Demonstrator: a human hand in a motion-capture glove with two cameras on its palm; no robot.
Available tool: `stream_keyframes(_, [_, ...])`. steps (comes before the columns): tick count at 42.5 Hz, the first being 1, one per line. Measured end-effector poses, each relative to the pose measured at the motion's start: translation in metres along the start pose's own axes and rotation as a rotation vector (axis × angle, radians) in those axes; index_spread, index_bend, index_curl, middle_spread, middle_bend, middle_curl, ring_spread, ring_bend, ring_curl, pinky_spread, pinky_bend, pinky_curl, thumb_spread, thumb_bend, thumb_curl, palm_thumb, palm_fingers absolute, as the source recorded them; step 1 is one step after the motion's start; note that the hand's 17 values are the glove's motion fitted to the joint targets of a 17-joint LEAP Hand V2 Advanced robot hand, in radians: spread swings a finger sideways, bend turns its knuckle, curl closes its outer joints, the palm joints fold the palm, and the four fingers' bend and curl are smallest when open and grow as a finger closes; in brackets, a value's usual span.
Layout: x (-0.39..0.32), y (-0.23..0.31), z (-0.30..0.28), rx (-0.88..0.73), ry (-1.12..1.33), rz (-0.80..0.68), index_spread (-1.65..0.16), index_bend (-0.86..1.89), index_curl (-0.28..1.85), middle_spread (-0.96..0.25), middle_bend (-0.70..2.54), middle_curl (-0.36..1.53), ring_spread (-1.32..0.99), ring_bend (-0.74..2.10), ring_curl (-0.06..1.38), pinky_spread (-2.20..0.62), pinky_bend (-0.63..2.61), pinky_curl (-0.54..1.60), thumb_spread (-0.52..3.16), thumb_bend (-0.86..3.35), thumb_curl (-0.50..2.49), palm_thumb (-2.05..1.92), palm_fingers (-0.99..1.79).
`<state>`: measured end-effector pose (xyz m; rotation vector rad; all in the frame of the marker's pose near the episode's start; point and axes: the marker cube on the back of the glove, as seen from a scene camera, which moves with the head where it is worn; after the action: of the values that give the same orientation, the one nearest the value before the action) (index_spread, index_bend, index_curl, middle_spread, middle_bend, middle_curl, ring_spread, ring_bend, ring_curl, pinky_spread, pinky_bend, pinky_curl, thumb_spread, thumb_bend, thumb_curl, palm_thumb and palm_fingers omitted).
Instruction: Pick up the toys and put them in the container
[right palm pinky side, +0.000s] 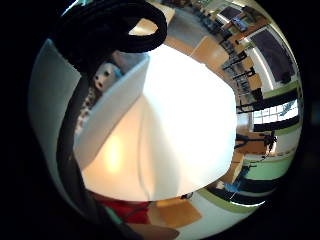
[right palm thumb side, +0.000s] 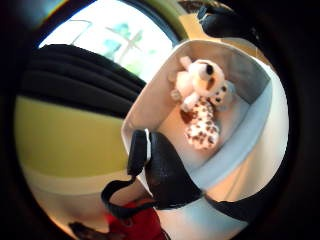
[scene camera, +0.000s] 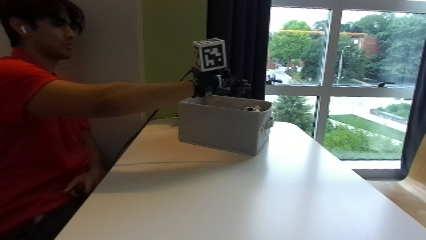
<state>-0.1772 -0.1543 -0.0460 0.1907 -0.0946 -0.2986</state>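
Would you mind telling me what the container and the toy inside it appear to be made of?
Container: probably grey fabric over a stiff frame, matte, with soft edges. Spotted dog toy: plush, judging by its fuzzy surface and rounded stuffed limbs.

White table (scene camera: 266, 190) with a grey rectangular fabric container (scene camera: 223, 125) standing near its far end, by the window. The container's open top gives access from above; its upright walls block approach from the sides. A white plush dog with brown spots (right palm thumb side: 202, 107) lies across part of the container floor, beside bare floor. The gloved right hand (scene camera: 216, 82) hangs over the opening.
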Motion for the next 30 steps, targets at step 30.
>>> stream_keyframes(30, [0.189, 0.174, 0.06, -0.027, 0.148, 0.288, -0.43, 0.32, 0.61, -0.13, 0.22, 0.4, -0.1, 0.36, 0.21, 0.04, 0.72, 0.3, 1.1, -0.07, 0.28, -0.08, 0.04])
